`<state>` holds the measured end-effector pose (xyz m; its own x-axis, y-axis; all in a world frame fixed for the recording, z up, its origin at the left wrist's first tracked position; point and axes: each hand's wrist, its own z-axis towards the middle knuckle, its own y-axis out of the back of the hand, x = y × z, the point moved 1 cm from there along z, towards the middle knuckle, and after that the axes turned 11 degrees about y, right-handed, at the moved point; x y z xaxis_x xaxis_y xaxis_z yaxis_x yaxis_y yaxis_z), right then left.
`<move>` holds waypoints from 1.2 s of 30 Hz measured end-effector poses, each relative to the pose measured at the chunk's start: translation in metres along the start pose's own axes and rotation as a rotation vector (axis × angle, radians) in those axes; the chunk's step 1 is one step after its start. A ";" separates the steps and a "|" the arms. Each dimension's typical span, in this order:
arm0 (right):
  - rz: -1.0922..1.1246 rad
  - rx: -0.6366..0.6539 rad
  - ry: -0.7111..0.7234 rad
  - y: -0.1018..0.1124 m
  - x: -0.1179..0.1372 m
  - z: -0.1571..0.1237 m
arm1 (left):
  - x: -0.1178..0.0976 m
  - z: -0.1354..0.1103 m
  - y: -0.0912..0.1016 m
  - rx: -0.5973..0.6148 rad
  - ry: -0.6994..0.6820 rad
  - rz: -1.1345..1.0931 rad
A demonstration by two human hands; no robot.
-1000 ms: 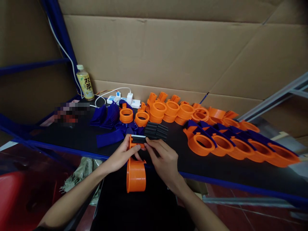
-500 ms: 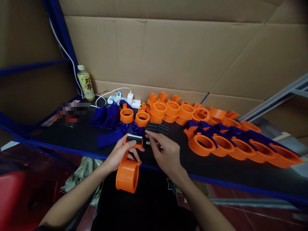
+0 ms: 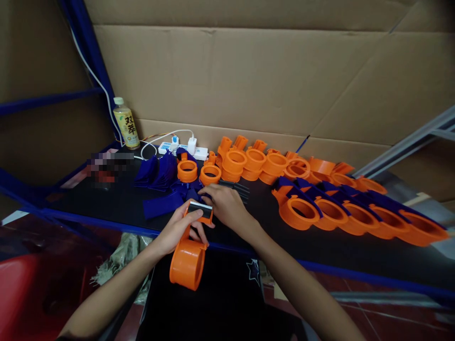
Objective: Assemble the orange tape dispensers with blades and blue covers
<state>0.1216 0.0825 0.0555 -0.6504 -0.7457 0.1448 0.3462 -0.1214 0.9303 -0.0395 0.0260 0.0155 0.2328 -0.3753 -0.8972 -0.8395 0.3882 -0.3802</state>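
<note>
The left hand (image 3: pixel 174 232) had its grip closed around an orange ring-ended holder (image 3: pixel 183 265) at the front edge of the black surface (image 3: pixel 117 203), thumb against its black toothed bar (image 3: pixel 205 212). The right hand (image 3: pixel 225 203) reached beside small blue pieces (image 3: pixel 192 194); its grip's contents could not be told.

**双萃 printed on a drink bottle (image 3: pixel 126 124)**

Two large dark Chinese characters, 双萃, are set one above the other on the yellow label (image 3: pixel 130 127); the finer print is too small to be read. A pale star outline (image 3: pixel 253 271) is seen on dark cloth (image 3: pixel 213 303) at the person's lap.
</note>
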 end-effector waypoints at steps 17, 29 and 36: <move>0.084 -0.017 0.002 -0.003 0.004 0.009 | 0.000 0.001 -0.001 -0.014 0.000 0.012; 0.375 -0.166 -0.148 -0.020 -0.010 0.032 | 0.000 0.000 0.000 -0.040 0.001 -0.028; 1.038 -0.340 -0.223 0.012 -0.010 -0.002 | -0.001 -0.001 -0.001 -0.102 -0.023 -0.118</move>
<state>0.1332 0.0874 0.0644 -0.0331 -0.4594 0.8876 0.9375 0.2936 0.1868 -0.0388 0.0251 0.0168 0.3432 -0.3932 -0.8530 -0.8507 0.2549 -0.4598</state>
